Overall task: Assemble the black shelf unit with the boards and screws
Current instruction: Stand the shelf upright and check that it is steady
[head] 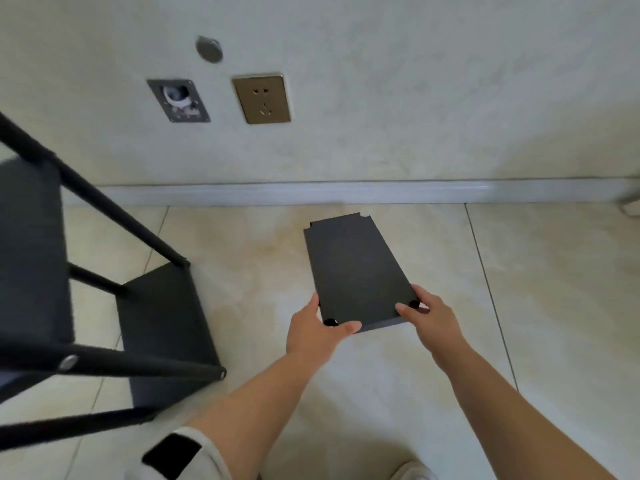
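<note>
A flat black board (356,268) with notched corners lies over the tiled floor in the middle, its long side running toward the wall. My left hand (313,332) grips its near left corner, thumb on top. My right hand (429,315) grips the near right corner. Whether the near end is lifted off the floor I cannot tell. The partly built black shelf unit (104,306) stands at the left, with black posts (114,209) and a lower shelf (162,327) in place. A silver screw head (68,362) shows on its front rail.
The wall runs across the back with a grey skirting board (346,192), a bronze power socket (262,98), a grey wall plate (178,100) and a round cap (209,49). Beige floor tiles (554,289) spread to the right. My knee (180,452) is at the bottom.
</note>
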